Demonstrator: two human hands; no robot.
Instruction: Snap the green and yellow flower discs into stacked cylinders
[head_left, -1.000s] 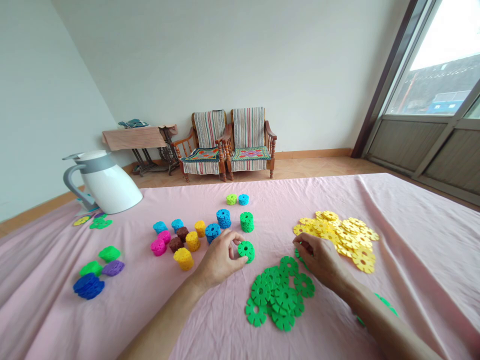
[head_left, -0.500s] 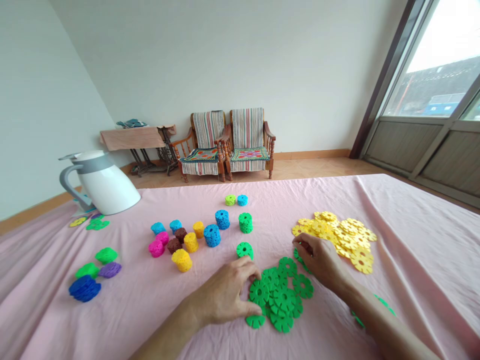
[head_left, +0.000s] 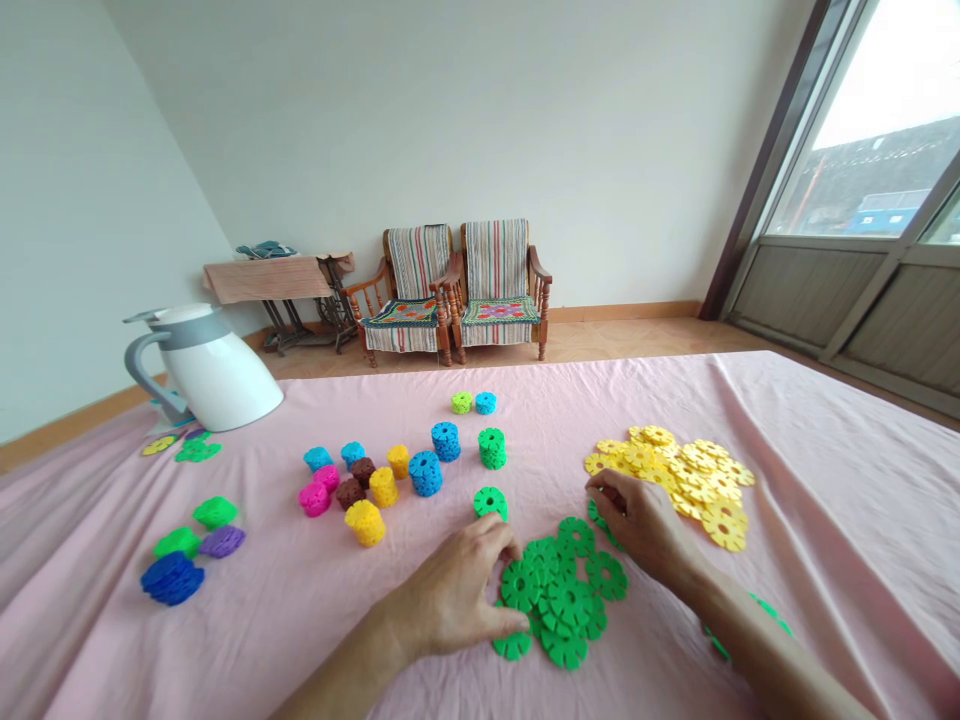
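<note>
My left hand (head_left: 457, 590) rests on the left edge of a pile of flat green flower-shaped discs (head_left: 562, 595), fingers curled onto one disc there. My right hand (head_left: 637, 520) lies at the pile's far right side, its fingers curled around green discs that are mostly hidden. A short green stack (head_left: 491, 502) stands alone just beyond my left hand. A heap of yellow discs (head_left: 686, 480) lies to the right of my right hand.
Small stacks in blue, yellow, pink, brown and green (head_left: 390, 475) stand mid-cloth on the pink tablecloth (head_left: 825, 470). More stacks (head_left: 187, 550) sit at the left. A white jug (head_left: 206, 365) stands at the back left. Two wooden chairs (head_left: 457, 290) line the far wall.
My left hand let go of the short green stack and drew back to the green pile's left edge. My right hand has barely moved.
</note>
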